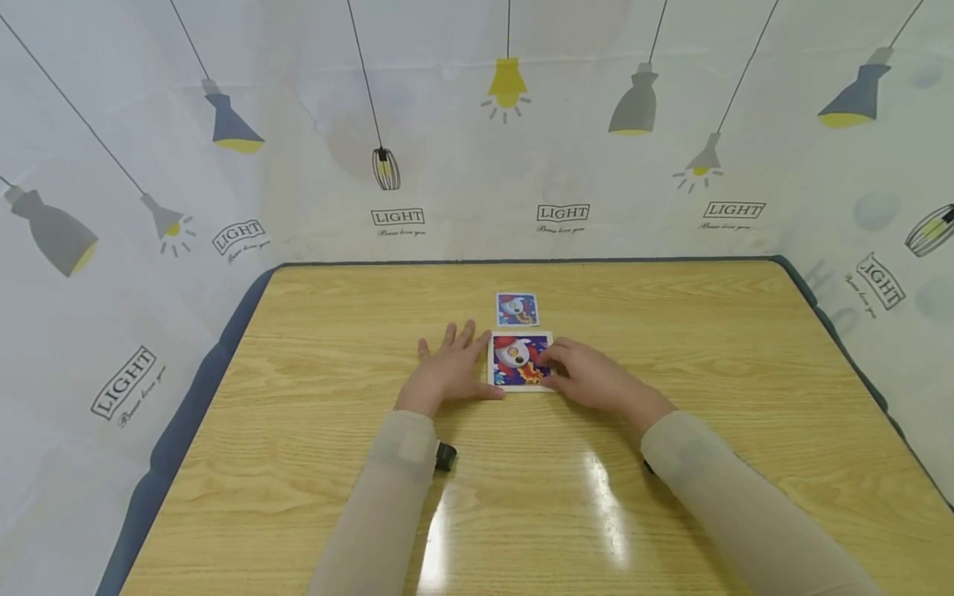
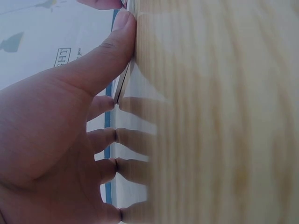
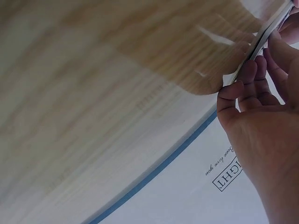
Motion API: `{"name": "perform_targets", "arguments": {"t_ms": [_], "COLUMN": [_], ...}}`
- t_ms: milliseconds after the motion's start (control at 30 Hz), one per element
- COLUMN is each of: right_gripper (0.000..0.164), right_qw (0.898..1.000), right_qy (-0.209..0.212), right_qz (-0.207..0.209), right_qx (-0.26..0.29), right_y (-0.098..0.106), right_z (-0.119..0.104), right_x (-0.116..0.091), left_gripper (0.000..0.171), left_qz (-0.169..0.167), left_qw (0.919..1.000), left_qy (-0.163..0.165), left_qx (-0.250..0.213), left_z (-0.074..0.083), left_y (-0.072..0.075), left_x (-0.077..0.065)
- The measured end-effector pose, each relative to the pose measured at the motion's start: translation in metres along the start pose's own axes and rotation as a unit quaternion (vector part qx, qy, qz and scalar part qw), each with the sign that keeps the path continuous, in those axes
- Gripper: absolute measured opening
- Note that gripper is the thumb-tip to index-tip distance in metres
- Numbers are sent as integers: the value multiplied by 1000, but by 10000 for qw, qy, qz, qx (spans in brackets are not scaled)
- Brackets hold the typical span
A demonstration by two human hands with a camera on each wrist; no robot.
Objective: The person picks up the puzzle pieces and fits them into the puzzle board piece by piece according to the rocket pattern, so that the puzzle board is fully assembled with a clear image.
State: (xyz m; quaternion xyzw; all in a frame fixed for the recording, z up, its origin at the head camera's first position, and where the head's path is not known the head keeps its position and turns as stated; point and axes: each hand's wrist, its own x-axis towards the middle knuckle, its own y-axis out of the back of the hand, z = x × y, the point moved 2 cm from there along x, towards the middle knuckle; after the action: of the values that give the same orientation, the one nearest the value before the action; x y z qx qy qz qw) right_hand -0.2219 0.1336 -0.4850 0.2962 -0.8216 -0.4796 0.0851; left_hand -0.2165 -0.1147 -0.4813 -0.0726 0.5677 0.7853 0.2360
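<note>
A flat picture board (image 1: 513,374) with a pale border lies on the wooden table; it shows a white and red rocket with orange flames on dark purple. My left hand (image 1: 450,372) is spread at its left side, fingers straight on the table, the thumb along the lower left corner. At the right edge my right hand (image 1: 596,377) grips the board, with thumb and forefinger over the picture and the other fingers curled. In the right wrist view, those curled fingers (image 3: 229,100) touch the table beside the board's edge. A smaller card (image 1: 517,309) with a matching picture lies just behind the board.
The glossy wooden table (image 1: 335,480) has a dark blue edge trim (image 1: 186,414). Behind and beside it hangs a pale sheet (image 1: 462,182) printed with lamps. A black device (image 1: 445,456) shows at the left wrist.
</note>
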Motion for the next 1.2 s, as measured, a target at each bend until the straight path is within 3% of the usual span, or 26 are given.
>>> {"name": "perform_targets", "arguments": {"t_ms": [933, 1200], "right_gripper": [25, 27], "right_qw": [9998, 9999], "right_qy": [88, 53], "right_qz": [150, 107], "right_qx": [85, 62], "right_y": [-3, -2], "right_z": [3, 3], "right_x": [1, 1], "left_gripper": [110, 117], "left_qz": [-58, -234], "left_qw": [9999, 9996], "left_qy": [-92, -68], "left_qx": [-30, -134], "left_z": [-2, -10], "left_y": [2, -6], "left_x": [1, 14]}}
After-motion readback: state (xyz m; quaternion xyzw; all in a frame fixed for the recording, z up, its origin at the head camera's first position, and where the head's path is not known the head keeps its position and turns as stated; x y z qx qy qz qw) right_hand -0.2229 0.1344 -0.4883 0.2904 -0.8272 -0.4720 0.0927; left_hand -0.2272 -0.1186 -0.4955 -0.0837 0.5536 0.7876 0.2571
